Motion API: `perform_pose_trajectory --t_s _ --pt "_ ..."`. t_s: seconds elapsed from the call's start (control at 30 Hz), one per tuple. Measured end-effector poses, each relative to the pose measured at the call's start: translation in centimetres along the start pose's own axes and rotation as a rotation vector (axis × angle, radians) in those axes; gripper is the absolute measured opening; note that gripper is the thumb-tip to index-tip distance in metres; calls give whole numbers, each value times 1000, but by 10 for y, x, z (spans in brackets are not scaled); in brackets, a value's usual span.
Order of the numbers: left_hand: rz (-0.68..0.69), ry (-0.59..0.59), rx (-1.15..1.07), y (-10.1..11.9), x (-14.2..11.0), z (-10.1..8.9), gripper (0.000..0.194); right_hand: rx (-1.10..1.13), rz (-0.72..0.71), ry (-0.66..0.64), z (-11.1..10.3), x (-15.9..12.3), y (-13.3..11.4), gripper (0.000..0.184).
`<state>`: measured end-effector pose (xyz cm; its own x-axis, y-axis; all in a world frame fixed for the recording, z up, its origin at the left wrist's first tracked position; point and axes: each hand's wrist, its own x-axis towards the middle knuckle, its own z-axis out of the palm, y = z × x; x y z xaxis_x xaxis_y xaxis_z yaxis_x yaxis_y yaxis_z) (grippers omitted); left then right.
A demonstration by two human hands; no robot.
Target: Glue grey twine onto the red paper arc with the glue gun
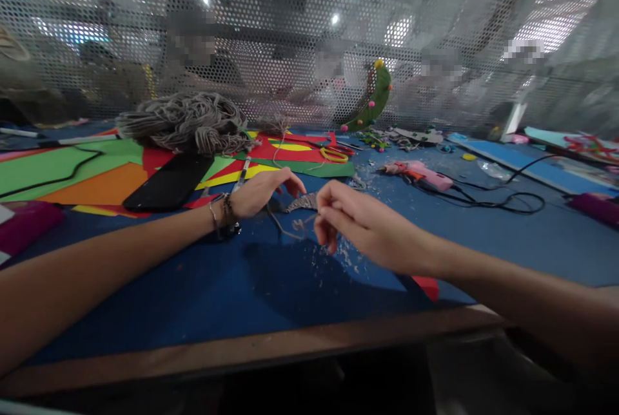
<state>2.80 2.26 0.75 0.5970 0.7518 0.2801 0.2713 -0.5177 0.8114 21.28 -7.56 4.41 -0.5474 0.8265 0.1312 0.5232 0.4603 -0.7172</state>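
Note:
Between my hands is a small curved piece (302, 203) with a grey, yarn-like surface, partly covered by my right fingers. My left hand (261, 193) hovers at its left side, fingers loosely bent and apart, the thumb mostly hidden. My right hand (358, 225) is closed in a pinch at the piece's right end. A loose strand of grey yarn (282, 229) loops below the piece and runs toward the right fingertips, where it blurs. Whitish scraps (333, 263) lie scattered on the blue table (203, 299) under the right hand.
Behind my left hand are a black phone (169, 182), coloured sheets (104, 182) and a heap of grey yarn (188, 122). Yellow-handled scissors (333, 154) lie beyond. A pink glue gun (423, 174) with a black cord sits right; a decorated green crescent (380, 99) stands against the perforated screen.

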Motion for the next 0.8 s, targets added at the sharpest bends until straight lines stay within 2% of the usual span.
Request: perform_pose_trajectory --t_s 0.17,0.23,0.3,0.47,0.6,0.73,0.8 --pt "35 -275 -61 14 -8 4 59 192 114 69 -15 24 4 18" --pt "10 -311 -59 13 -8 2 60 245 140 123 -20 33 8 19" --pt "-7 -257 -39 10 -6 -2 54 286 155 181 -26 38 14 19" --pt "-36 -9 62 0 4 -14 26 342 173 283 -42 41 32 16" --pt "-53 161 148 -9 11 -23 31 336 114 275 -55 40 47 17" --pt "-53 215 289 -17 21 -29 24 208 105 209 -69 43 64 17" --pt "-34 203 390 -18 27 -28 25 41 70 174 -74 45 74 24"
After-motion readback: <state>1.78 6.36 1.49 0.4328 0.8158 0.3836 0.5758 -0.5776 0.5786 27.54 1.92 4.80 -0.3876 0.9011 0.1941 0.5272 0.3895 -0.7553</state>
